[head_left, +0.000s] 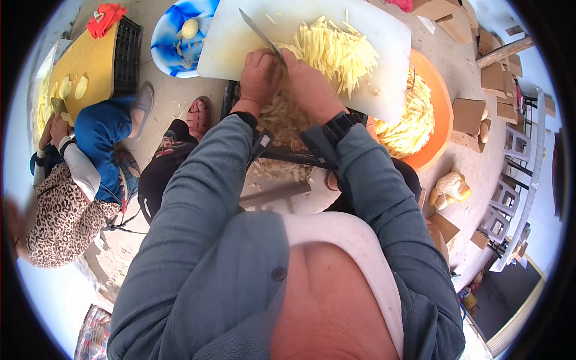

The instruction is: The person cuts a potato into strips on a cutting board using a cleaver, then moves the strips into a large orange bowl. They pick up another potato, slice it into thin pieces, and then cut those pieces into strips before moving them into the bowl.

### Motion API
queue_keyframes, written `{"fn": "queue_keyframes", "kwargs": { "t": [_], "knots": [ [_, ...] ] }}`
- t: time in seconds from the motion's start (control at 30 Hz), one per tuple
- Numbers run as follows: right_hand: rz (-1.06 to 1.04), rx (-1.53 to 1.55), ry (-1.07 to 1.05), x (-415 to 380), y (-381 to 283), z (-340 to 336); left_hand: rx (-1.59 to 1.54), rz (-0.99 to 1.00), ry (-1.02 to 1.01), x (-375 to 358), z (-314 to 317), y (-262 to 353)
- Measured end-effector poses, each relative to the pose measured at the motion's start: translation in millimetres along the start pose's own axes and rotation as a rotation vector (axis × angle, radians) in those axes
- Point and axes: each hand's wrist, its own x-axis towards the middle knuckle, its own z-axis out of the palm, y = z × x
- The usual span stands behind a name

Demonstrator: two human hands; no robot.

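My right hand is closed around the handle end of a knife, whose blade points up and to the left over the white cutting board. Close beside it, my left hand is curled by the blade near the board's front edge; what its fingers hold, if anything, is hidden. A heap of cut potato strips lies on the board just beyond my right hand. At the board's left, a blue and white bowl contains a peeled potato and smaller pieces.
An orange basin full of potato strips stands right, partly under the board. Peelings lie below my wrists. At left a co-worker works at a yellow board with potato slices. Cardboard boxes and a bag stand right.
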Motion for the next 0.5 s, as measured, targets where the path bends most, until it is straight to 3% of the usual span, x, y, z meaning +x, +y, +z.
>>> {"fn": "queue_keyframes", "kwargs": {
  "t": [0.13,0.2,0.23,0.4,0.5],
  "knots": [
    [-0.003,0.067,0.073,6.3,7.6,4.8,-0.006,0.006,-0.003,0.2,0.6,-0.8],
    [0.207,0.247,0.098,6.0,11.4,0.6,-0.017,0.010,-0.006,1.1,0.6,-1.3],
    [0.209,0.250,0.102,4.9,14.5,0.3,-0.024,0.013,-0.003,1.5,0.4,-1.6],
    [0.005,0.143,0.136,-5.2,8.5,-9.9,-0.041,-0.005,0.032,-0.8,-0.6,1.2],
    [-0.007,0.066,0.095,-11.5,0.3,-16.2,0.017,-0.024,0.046,-4.5,-2.4,0.3]
  ]
}}
